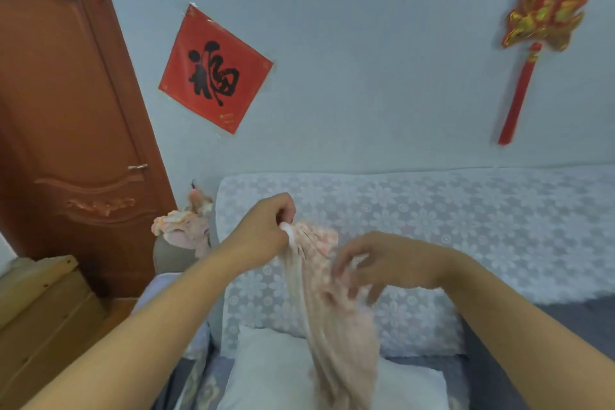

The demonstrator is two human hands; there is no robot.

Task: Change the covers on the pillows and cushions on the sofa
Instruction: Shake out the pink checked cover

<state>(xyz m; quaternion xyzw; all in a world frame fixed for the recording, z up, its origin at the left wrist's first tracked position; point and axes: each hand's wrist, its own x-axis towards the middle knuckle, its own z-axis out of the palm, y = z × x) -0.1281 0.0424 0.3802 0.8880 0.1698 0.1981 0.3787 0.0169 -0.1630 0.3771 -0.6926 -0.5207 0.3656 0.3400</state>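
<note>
A pale pink patterned pillow cover hangs bunched in the air above the sofa. My left hand grips its top edge in a fist. My right hand is beside it to the right, fingers curled into the blurred fabric a little lower down. Below the hanging cover lies a bare white pillow on the sofa seat. A second bundle of pink and cream fabric rests on the sofa's left armrest.
The sofa back wears a white lace floral throw. A wooden door stands at the left, with a wooden cabinet below it. A red paper square and a red tasselled ornament hang on the wall.
</note>
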